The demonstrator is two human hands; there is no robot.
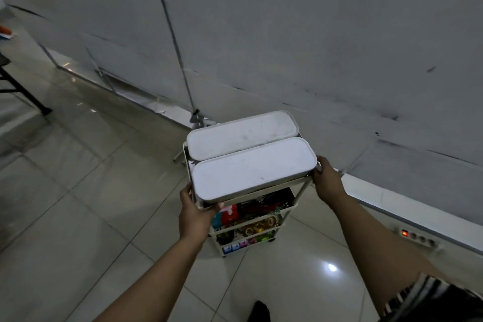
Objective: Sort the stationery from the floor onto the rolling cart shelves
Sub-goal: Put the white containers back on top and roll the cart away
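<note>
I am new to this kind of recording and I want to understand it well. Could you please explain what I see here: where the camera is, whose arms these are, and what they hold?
There is one picture only, taken by a camera worn on a person's head. It looks forward and down, so the two bare arms reaching in from the bottom belong to that person. No machine is involved.

In front stands a white rolling cart on a tiled floor, near a grey wall. Its top holds two white lidded boxes side by side. The shelves below are filled with colourful stationery; the small items are too blurred to name surely.

The left hand grips the cart's near left corner, and the right hand grips its right corner post. A power strip lies on the floor at the right.
</note>
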